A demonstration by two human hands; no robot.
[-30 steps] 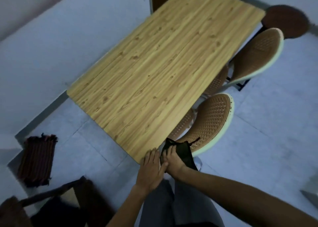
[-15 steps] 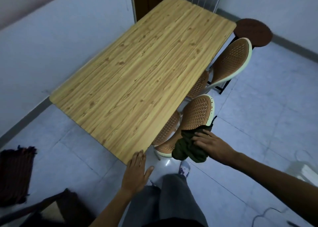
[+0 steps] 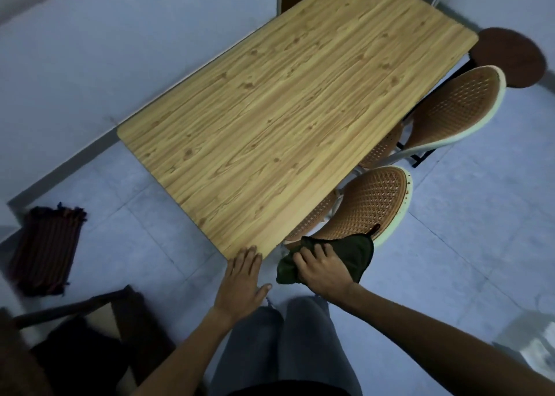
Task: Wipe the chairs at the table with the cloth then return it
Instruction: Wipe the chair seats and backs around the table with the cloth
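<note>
A long wooden table (image 3: 288,110) fills the middle of the view. Two brown woven chairs with pale rims are tucked along its right side: a near chair (image 3: 369,206) and a far chair (image 3: 453,110). My right hand (image 3: 322,271) grips a dark green cloth (image 3: 351,254) against the near edge of the near chair's back. My left hand (image 3: 241,278) lies flat with fingers apart, its fingertips on the table's near corner. The near chair's seat is mostly hidden under the table.
A round dark stool (image 3: 510,56) stands past the far chair. A striped mat (image 3: 45,245) lies on the tiled floor at the left. A dark wooden piece of furniture (image 3: 90,335) sits at the lower left. My legs are below the hands.
My right hand has slid the cloth from the right side of the near chair's back toward its near edge. The left hand stays at the table corner. The view has shifted.
</note>
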